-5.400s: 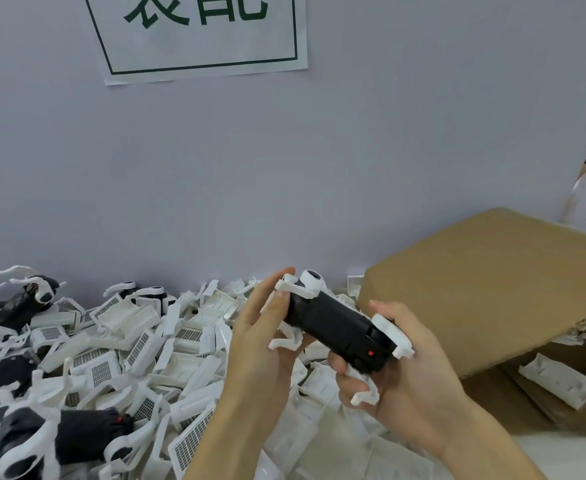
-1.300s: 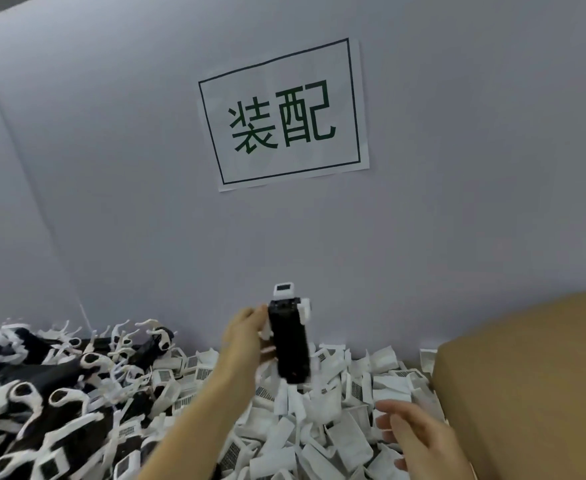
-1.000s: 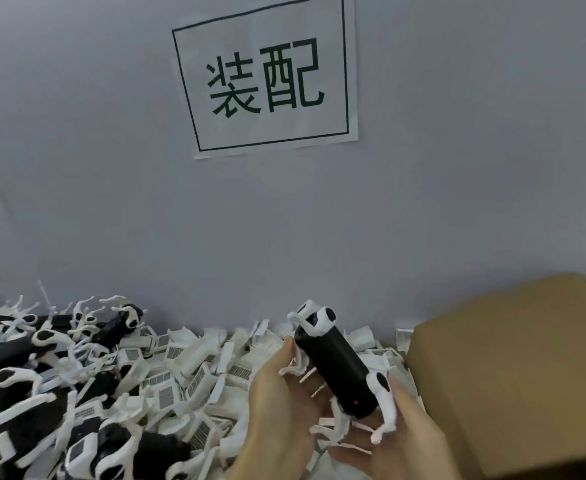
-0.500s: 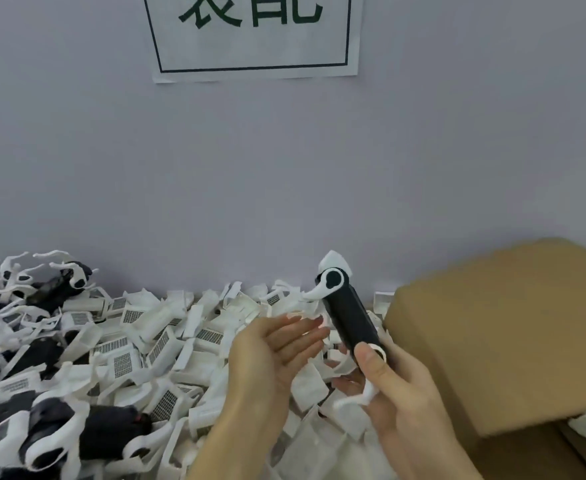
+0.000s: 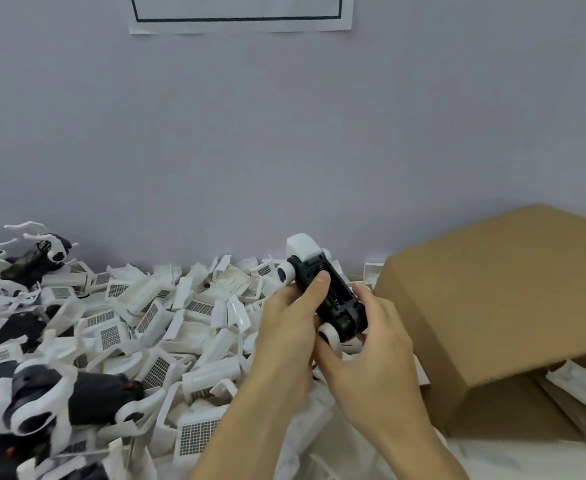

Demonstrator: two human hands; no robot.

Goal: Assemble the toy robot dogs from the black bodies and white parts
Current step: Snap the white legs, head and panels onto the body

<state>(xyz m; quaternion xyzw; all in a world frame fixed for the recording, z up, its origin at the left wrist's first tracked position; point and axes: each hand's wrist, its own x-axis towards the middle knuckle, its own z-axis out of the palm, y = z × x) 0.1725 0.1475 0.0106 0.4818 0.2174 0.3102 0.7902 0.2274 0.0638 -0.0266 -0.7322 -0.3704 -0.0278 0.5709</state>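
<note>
Both hands, left hand [image 5: 284, 327] and right hand [image 5: 367, 351], grip the toy dog [image 5: 326, 296] beside the cardboard box [image 5: 492, 306] edge.

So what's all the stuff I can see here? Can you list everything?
toy robot dog: one, black body with white parts, held up in both hands
white parts: big pile, white, some with grids, spread left of the hands
finished dogs: several, black and white, far left
cardboard box: one, brown, on the right
paper sign: one, white with dark border, on the wall
left hand: grips the dog's body
right hand: holds its lower end
</note>
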